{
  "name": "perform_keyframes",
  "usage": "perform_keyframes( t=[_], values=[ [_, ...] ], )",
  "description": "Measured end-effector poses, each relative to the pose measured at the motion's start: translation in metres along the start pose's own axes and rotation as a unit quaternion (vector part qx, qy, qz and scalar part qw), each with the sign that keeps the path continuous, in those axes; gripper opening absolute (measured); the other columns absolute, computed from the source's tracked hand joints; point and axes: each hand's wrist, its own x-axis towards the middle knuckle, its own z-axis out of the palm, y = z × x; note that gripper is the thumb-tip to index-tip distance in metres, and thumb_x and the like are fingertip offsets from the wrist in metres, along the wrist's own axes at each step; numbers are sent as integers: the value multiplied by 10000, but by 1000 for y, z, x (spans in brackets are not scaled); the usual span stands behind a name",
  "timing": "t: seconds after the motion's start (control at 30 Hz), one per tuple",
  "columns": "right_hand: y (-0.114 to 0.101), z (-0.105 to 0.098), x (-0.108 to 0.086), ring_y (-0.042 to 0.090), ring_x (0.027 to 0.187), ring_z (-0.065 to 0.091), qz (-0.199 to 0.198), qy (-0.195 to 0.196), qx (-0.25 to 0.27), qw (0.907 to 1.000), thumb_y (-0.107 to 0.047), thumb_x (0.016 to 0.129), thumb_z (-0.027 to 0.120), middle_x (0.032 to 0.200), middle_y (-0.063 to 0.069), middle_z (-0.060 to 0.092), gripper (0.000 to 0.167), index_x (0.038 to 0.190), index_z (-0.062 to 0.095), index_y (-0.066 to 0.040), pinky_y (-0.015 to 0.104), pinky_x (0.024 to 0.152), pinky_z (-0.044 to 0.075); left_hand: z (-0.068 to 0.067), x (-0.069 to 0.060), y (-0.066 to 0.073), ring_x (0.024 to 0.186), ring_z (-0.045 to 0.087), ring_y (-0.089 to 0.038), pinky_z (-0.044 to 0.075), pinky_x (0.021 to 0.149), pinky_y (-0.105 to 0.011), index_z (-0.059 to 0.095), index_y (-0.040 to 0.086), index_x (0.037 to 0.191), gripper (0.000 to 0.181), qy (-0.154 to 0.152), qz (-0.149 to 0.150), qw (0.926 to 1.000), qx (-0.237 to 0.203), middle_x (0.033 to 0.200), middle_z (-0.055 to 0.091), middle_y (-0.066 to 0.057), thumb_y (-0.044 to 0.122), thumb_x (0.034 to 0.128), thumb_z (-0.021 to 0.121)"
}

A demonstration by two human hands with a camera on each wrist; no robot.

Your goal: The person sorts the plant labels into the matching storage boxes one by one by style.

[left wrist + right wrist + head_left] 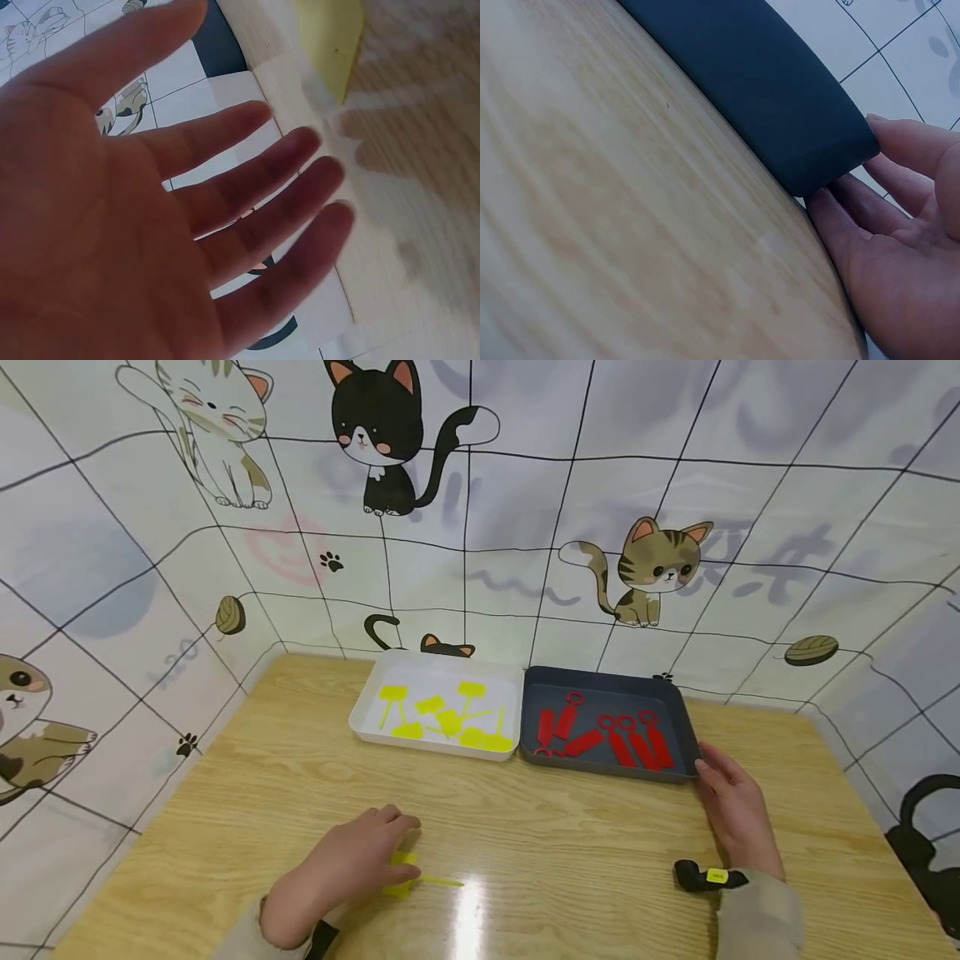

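My left hand [351,852] is over the near left part of the wooden table, beside a yellow tag [401,887] with a thin stem that points right. In the left wrist view the fingers [247,187] are spread and fairly straight, apart from the tag [330,45]. My right hand [738,806] holds the near right corner of a dark grey tray [600,766]. The right wrist view shows its thumb on the tray's end [780,97] and other fingers at the lower corner. Several red tags [583,742] with ring ends lie in this tray.
A white tray [427,742] stands against the grey tray's left side, with several yellow tags [471,689] inside. Behind both trays rises a cloth wall [510,568] printed with cats. The wooden table [540,852] extends in front of them.
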Motion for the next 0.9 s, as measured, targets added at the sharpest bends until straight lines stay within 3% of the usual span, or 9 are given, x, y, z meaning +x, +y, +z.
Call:
perform_keyframes(
  t=[0.37,0.7,0.9],
  values=[
    [1,0,1,29,1073,497,-50,-27,44,10000,-58,886,526,1270,45,371,605,1400,213,11,144,856,400,7,-6,-3,802,455,-156,381,474,-268,595,141,962,437,198,25,9978,627,934,468,26,383,640,763],
    [0,0,0,33,1086,482,39,19,29,10000,-76,886,530,1321,73,315,582,1399,259,-32,145,857,398,11,-6,-3,744,379,-134,336,457,-228,566,157,930,417,253,168,9971,703,886,412,40,315,615,790],
    [0,1,1,35,1074,488,38,77,27,10000,-73,879,541,1269,34,371,580,1394,276,-35,140,846,404,11,-6,-4,694,379,-115,327,450,-232,542,167,866,350,238,150,9968,743,812,388,65,281,632,777]
  ],
)
